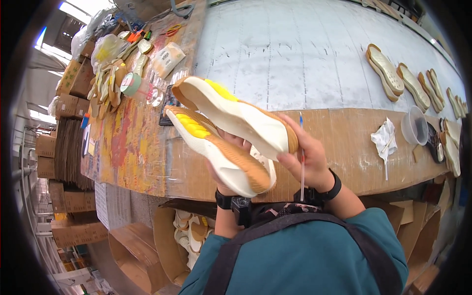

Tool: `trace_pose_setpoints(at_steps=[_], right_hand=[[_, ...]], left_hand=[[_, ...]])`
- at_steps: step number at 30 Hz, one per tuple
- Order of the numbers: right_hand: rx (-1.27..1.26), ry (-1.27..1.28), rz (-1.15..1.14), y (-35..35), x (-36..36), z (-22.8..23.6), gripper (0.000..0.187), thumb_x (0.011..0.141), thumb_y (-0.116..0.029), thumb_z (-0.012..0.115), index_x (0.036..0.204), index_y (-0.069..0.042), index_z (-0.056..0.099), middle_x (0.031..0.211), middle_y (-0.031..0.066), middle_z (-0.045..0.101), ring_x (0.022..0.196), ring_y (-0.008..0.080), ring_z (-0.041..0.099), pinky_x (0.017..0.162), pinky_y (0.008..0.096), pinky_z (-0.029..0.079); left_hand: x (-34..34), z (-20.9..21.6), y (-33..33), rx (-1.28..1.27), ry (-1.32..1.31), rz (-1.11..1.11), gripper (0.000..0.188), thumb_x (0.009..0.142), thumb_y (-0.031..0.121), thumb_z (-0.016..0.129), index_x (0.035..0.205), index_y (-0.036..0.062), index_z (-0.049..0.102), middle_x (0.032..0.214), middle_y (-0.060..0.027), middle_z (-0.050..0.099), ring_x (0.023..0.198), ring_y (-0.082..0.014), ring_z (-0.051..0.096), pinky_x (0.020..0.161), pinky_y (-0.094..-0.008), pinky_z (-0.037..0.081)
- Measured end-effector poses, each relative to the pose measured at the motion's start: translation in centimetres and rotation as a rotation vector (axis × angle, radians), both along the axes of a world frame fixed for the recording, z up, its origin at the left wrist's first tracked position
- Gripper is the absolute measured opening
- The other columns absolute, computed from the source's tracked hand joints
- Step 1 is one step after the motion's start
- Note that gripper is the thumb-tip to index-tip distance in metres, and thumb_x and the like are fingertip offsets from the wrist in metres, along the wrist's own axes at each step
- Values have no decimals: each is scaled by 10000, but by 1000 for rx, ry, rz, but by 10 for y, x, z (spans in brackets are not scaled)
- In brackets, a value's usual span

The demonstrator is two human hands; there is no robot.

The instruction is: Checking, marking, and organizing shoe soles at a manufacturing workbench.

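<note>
Two shoe soles in white, tan and yellow are held up over the table's near edge, toes toward the upper left. My left hand (215,175) is closed round the nearer shoe sole (223,156), which is tilted on its side; most of that hand is hidden behind it. My right hand (314,160) grips the heel of the farther shoe sole (236,115), thumb on its white sidewall. A thin stick with a blue tip (302,169) stands upright along the right hand's fingers. The two soles lie close together, and whether they touch I cannot tell.
Several soles (386,71) lie at the far right. Nearby are a clear plastic cup (414,126) and crumpled white tissue (384,140). At the left are a pile of soles (109,86), a green-lidded jar (132,84) and a tissue pack (168,60). Below, a carton (164,236) holds soles.
</note>
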State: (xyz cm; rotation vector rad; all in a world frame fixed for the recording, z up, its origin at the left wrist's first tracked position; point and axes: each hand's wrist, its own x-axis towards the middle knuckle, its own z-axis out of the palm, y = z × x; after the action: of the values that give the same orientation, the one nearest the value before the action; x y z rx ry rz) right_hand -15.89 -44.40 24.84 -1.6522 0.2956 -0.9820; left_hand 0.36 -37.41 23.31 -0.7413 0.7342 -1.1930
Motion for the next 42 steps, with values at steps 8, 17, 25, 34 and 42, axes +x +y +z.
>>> trace_pose_setpoints(at_steps=[8, 17, 25, 34, 42], right_hand=[[-181, 129, 129, -22, -23, -18, 606, 725, -198, 659, 1223, 20, 391, 1189, 154, 490, 1100, 255, 480, 903, 315, 376], [485, -248, -1321, -256, -146, -71, 368, 782, -219, 580, 1086, -42, 474, 1067, 91, 538, 966, 213, 521, 804, 340, 408], [726, -268, -1280, -384, -230, -232, 445, 800, -318, 545, 985, 87, 531, 970, 199, 576, 848, 262, 582, 703, 364, 478], [562, -72, -1219, -413, -238, -239, 432, 711, -120, 584, 1050, 106, 441, 986, 195, 548, 818, 294, 576, 684, 386, 486], [1058, -85, -567, -334, -127, -167, 407, 703, -125, 562, 1090, -103, 436, 1043, 114, 442, 953, 275, 424, 756, 450, 406]], left_hand=[[13, -29, 12, 301, -1273, -166, 432, 885, 252, 353, 1218, -24, 363, 1188, -168, 466, 1080, -300, 464, 955, -411, 342], [9, -39, 28, 772, -1859, -344, 425, 853, 58, 450, 1244, -28, 309, 1182, -140, 461, 1034, -235, 493, 905, -325, 379], [24, -38, 55, 1107, -2401, -544, 368, 855, 202, 495, 1129, -37, 440, 1003, -134, 562, 885, -189, 552, 774, -274, 433], [35, -28, 55, 1181, -2721, -285, 454, 831, 271, 529, 1168, -14, 422, 1111, -160, 438, 975, -219, 473, 794, -299, 405], [37, -4, 39, 1103, -2541, 197, 508, 788, 142, 598, 1226, 22, 371, 1206, -107, 369, 1082, -208, 411, 844, -340, 398]])
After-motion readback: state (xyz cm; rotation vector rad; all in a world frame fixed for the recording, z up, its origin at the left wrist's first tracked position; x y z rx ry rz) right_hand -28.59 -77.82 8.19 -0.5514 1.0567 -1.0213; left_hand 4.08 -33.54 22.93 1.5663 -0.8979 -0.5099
